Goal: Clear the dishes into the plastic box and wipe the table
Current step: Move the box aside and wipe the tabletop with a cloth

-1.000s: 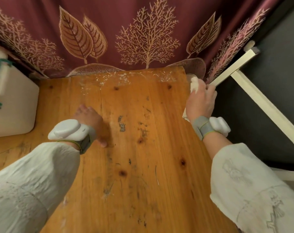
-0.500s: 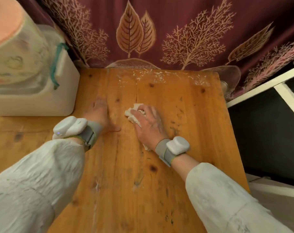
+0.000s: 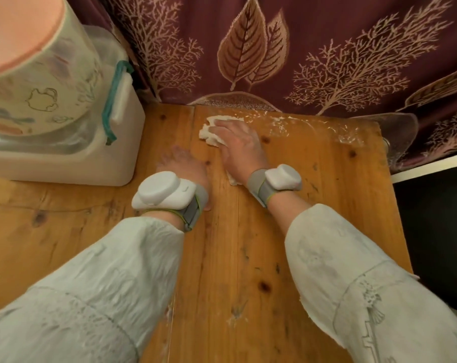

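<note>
— Pressing flat, is it, that right hand (image 3: 239, 150)?
— Yes, fingers spread over the white cloth (image 3: 209, 133) at the wooden table's (image 3: 313, 205) far edge (below the maroon curtain (image 3: 313, 48)).
— And the left hand (image 3: 185, 166)?
— Blurred; palm down just beside it. The plastic box (image 3: 112, 153) sits far left, dishes inside.

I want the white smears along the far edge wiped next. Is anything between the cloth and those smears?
Nothing visible is. The right hand presses the cloth flat on the table, and the white smears lie just to its right on bare wood. The left hand rests nearer the person.
</note>
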`<action>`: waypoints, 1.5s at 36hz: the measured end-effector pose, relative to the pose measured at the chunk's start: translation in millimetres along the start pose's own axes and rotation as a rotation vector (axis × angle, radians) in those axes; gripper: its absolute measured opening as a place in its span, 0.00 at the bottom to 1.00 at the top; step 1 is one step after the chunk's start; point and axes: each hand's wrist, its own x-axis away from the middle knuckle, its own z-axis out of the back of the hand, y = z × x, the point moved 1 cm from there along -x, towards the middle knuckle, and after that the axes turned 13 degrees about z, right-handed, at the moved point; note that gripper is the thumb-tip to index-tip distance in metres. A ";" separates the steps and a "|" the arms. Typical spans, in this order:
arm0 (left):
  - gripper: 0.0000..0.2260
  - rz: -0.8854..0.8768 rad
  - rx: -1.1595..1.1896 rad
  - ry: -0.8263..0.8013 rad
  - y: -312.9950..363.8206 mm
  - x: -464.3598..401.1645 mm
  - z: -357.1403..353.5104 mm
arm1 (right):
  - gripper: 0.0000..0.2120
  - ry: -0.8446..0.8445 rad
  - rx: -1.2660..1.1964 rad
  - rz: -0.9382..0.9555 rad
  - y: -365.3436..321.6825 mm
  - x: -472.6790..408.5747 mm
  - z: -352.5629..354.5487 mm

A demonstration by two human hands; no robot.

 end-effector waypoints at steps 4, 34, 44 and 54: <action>0.40 -0.026 -0.080 -0.043 2.2 2.8 2.8 | 0.21 0.035 0.048 -0.172 47.2 32.8 27.5; 0.24 -0.129 -0.391 0.215 45.3 -11.3 -0.2 | 0.22 0.185 0.246 -0.784 179.8 127.7 102.4; 0.24 -0.180 -0.404 0.218 44.1 -3.7 3.1 | 0.20 0.264 0.452 -0.661 165.5 105.8 114.6; 0.54 -0.156 -0.312 0.054 7.4 6.2 17.8 | 0.14 0.234 -0.103 0.080 29.1 43.9 40.8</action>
